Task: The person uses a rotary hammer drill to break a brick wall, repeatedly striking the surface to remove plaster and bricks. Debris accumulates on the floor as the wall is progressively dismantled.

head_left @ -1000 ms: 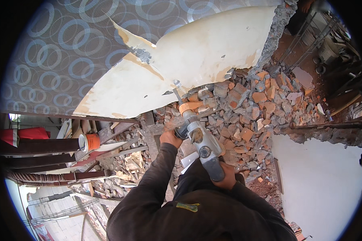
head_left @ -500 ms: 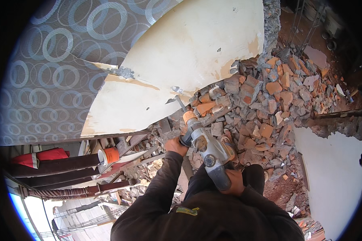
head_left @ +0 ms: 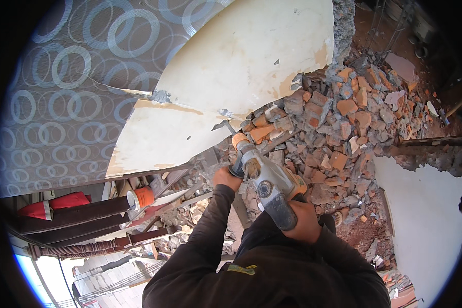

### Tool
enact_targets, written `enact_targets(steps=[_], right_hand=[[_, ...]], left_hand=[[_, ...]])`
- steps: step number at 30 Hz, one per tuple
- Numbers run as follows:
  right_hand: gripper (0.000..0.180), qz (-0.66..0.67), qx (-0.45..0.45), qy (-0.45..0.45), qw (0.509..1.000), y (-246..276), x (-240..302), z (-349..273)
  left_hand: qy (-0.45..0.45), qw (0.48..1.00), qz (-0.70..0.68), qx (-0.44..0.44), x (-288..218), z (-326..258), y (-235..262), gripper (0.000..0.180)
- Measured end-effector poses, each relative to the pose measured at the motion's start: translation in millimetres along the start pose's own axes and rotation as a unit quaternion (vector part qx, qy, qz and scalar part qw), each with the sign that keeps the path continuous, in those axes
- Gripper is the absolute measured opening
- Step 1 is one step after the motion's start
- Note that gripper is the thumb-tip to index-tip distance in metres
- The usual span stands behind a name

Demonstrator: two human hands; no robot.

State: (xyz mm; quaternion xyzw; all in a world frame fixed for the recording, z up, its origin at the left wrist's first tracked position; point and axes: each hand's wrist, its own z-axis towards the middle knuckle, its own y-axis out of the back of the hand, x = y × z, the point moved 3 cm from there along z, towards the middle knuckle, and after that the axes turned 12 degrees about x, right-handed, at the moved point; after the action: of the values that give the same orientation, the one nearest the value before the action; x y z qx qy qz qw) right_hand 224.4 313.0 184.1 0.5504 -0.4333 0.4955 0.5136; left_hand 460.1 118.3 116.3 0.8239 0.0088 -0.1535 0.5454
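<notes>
demolition hammer gripped two-handed, bit toward upper left

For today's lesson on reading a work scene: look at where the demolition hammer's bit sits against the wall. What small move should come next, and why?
Probably press the demolition hammer forward, both hands firm. Its bit meets the cream plaster at its broken lower edge, beside the brick rubble; left hand grips the front, right hand the rear handle.
</notes>
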Motion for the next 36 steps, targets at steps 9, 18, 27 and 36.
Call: enact_targets(steps=[9, 18, 27, 36], right_hand=[[0.033, -0.019, 0.024, -0.048, 0.998, 9, 48, 32], [0.034, -0.075, -0.002, -0.065, 0.995, 34, 79, 65], [0.029, -0.095, 0.032, -0.068, 0.993, 33, 105, 101], [0.029, -0.135, 0.072, -0.082, 0.985, 31, 124, 121]], left_hand=[[0.027, 1.0, 0.015, -0.003, -1, 12, 32, 0.039], [0.082, 0.995, -0.021, 0.043, -16, 21, 43, 0.042], [0.09, 0.987, -0.033, 0.128, -16, 35, 75, 0.039], [0.083, 0.986, -0.082, 0.117, -7, 39, 72, 0.045]])
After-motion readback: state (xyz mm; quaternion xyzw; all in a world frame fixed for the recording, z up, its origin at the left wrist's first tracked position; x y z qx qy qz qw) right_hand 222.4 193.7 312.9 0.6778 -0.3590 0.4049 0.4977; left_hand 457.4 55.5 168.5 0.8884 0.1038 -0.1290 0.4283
